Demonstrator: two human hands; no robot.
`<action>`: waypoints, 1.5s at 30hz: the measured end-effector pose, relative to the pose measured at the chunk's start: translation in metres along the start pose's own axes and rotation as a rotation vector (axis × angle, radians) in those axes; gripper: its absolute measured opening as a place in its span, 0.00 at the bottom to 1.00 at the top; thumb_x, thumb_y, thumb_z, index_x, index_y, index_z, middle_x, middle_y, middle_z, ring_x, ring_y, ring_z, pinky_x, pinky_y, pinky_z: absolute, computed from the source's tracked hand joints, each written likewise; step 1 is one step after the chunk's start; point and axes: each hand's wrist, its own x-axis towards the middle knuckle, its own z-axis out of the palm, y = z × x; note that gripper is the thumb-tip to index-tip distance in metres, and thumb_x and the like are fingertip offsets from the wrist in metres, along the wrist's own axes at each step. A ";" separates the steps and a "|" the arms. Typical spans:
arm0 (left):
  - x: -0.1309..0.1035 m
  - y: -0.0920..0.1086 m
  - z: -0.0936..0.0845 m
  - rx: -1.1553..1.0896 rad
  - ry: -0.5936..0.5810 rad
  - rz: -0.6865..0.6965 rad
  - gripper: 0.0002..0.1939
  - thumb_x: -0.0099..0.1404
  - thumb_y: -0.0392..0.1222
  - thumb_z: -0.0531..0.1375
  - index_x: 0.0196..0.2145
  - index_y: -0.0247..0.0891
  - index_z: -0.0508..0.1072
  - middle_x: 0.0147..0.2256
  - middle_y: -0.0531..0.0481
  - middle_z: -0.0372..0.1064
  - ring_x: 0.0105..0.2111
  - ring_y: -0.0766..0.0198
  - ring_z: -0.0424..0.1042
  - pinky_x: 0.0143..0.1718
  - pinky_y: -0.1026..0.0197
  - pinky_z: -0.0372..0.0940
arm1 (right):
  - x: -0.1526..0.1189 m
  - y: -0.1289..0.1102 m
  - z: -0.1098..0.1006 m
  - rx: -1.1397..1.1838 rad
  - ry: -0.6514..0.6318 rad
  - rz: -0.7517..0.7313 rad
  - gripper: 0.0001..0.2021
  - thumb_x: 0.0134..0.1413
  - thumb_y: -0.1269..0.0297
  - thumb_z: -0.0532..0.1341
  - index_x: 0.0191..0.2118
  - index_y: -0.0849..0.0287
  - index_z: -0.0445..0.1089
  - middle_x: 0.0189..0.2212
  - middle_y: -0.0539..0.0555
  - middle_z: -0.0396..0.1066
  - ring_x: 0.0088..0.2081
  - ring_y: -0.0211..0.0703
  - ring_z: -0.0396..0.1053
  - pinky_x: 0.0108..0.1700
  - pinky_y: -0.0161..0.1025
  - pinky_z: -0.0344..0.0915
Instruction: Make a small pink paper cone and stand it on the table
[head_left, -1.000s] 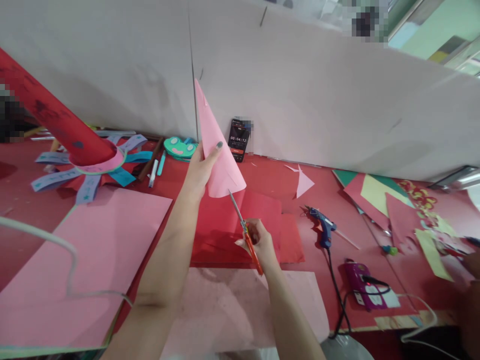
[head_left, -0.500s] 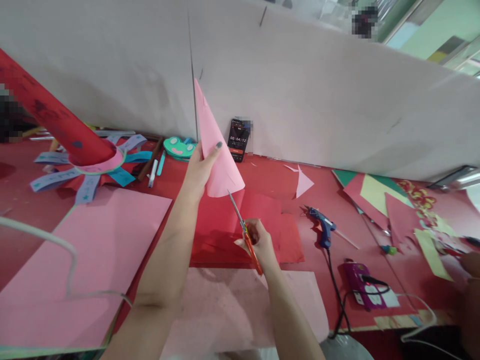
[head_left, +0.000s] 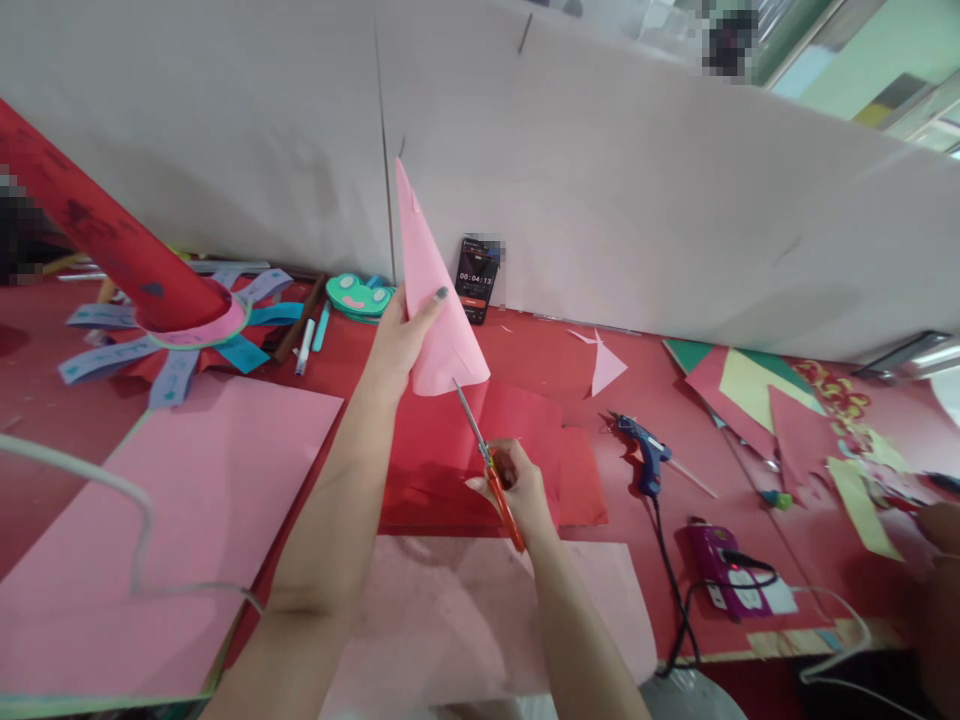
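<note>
We hold a pink paper cone (head_left: 426, 255) up in front of us, with its point at the top and leaning a bit to the left. The grip of our left hand (head_left: 397, 340) is closed tight on the side of the cone. The grip of our right hand (head_left: 529, 490) is wrapped around the orange handles of the scissors (head_left: 487, 465). The tip of the scissors is right at the cone's bottom edge, but we can't tell if it touches. Behind that edge we see red paper (head_left: 521, 430) lying on the red surface (head_left: 544, 355). A pale pink sheet (head_left: 465, 600) is nearer to us, and a big pink sheet (head_left: 217, 510) is on the left. Past the big sheet, a red tube (head_left: 127, 230) leans over, with blue and purple strips (head_left: 174, 378) around its end. A green frog face (head_left: 360, 297) sits near our left hand. A phone (head_left: 478, 280) leans on the white wall (head_left: 600, 200) and says 00:04:13. On the right, we see a blue glue gun (head_left: 645, 450) and a purple box (head_left: 720, 565) with wires.
</note>
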 end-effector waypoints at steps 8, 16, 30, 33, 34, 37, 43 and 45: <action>0.004 -0.004 -0.003 -0.005 0.025 0.029 0.20 0.51 0.54 0.64 0.37 0.40 0.69 0.37 0.45 0.72 0.42 0.54 0.71 0.42 0.55 0.66 | 0.000 0.002 0.001 0.017 -0.005 0.022 0.21 0.34 0.55 0.69 0.34 0.56 0.61 0.21 0.42 0.55 0.21 0.31 0.51 0.24 0.31 0.52; 0.012 -0.006 -0.013 -0.202 0.128 0.026 0.16 0.51 0.48 0.62 0.37 0.43 0.65 0.37 0.48 0.72 0.42 0.55 0.73 0.43 0.53 0.67 | -0.002 0.006 0.000 0.054 -0.047 -0.131 0.26 0.40 0.51 0.67 0.44 0.55 0.58 0.28 0.46 0.58 0.27 0.33 0.55 0.30 0.33 0.56; 0.012 0.000 -0.013 -0.195 0.093 0.008 0.17 0.53 0.48 0.60 0.39 0.43 0.64 0.32 0.48 0.74 0.44 0.52 0.73 0.40 0.54 0.68 | -0.002 0.003 0.001 0.037 -0.079 -0.066 0.29 0.36 0.46 0.68 0.41 0.55 0.59 0.26 0.45 0.58 0.24 0.32 0.53 0.27 0.32 0.55; 0.010 0.001 -0.012 -0.198 0.099 0.008 0.17 0.53 0.47 0.60 0.41 0.42 0.64 0.32 0.48 0.74 0.41 0.52 0.74 0.39 0.54 0.68 | -0.002 0.003 0.000 0.032 -0.081 -0.054 0.28 0.35 0.47 0.68 0.41 0.55 0.59 0.26 0.45 0.58 0.24 0.32 0.52 0.26 0.32 0.55; 0.009 0.002 -0.012 -0.206 0.090 0.002 0.18 0.53 0.46 0.60 0.41 0.42 0.65 0.31 0.48 0.74 0.40 0.53 0.74 0.39 0.54 0.68 | -0.002 0.003 0.000 0.031 -0.079 -0.049 0.28 0.36 0.47 0.68 0.41 0.55 0.59 0.26 0.45 0.58 0.24 0.32 0.52 0.27 0.32 0.55; 0.005 0.006 -0.010 -0.214 0.045 -0.012 0.18 0.54 0.45 0.60 0.43 0.42 0.65 0.32 0.48 0.74 0.40 0.54 0.74 0.39 0.54 0.68 | -0.001 0.004 0.000 0.037 -0.072 -0.046 0.27 0.36 0.48 0.68 0.40 0.56 0.60 0.26 0.45 0.58 0.24 0.32 0.53 0.27 0.32 0.56; -0.002 0.013 -0.005 -0.153 0.032 -0.016 0.14 0.54 0.45 0.60 0.40 0.44 0.67 0.32 0.49 0.74 0.41 0.53 0.74 0.39 0.53 0.68 | 0.000 0.005 0.001 0.044 -0.053 -0.055 0.26 0.36 0.49 0.68 0.39 0.55 0.61 0.24 0.44 0.58 0.23 0.32 0.54 0.26 0.31 0.56; -0.003 0.013 -0.004 -0.163 0.008 -0.011 0.12 0.55 0.44 0.60 0.38 0.43 0.67 0.32 0.48 0.74 0.40 0.53 0.74 0.38 0.53 0.68 | 0.000 0.006 0.001 0.051 -0.050 -0.052 0.25 0.36 0.49 0.68 0.38 0.55 0.61 0.23 0.43 0.57 0.23 0.32 0.54 0.25 0.31 0.55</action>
